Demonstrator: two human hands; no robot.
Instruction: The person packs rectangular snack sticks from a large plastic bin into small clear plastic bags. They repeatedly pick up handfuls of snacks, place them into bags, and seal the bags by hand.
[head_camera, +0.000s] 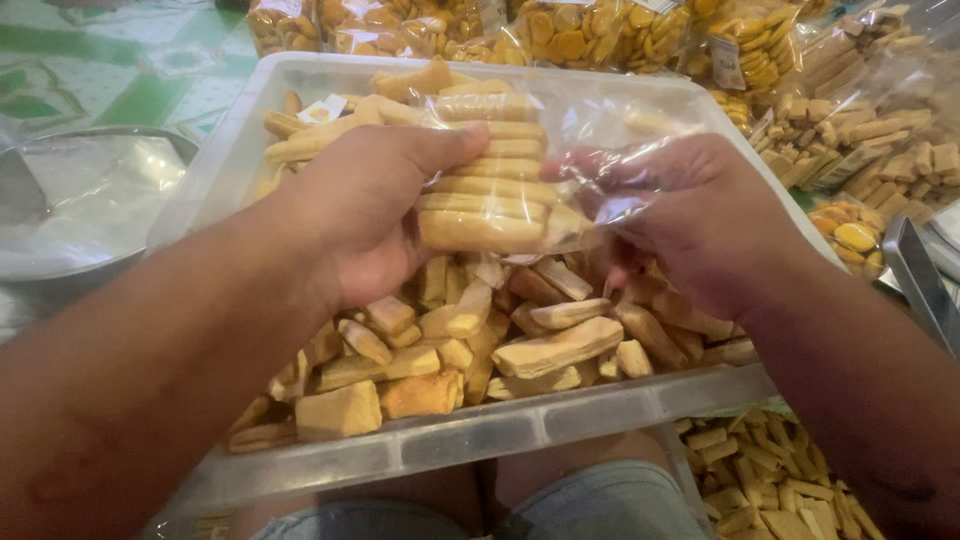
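Sealed biscuit packets crowd twelve o'clock as the left hand clamps a stacked biscuit bag over a clear tub; the right hand pinches its film, best kept taut.

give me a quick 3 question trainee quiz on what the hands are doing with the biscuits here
1. True or false: the left hand holds a clear plastic bag of stacked pale yellow biscuit sticks.
2. What does the right hand grip? A) a metal spoon B) the crinkled open end of the bag C) a lid
3. What lies loose in the clear plastic rectangular tub below the hands?

Key
1. True: the sticks lie stacked flat inside the bag.
2. B
3. Loose tan biscuit pieces, piled unevenly. More filled clear bags of round yellow biscuits lie beyond the tub.
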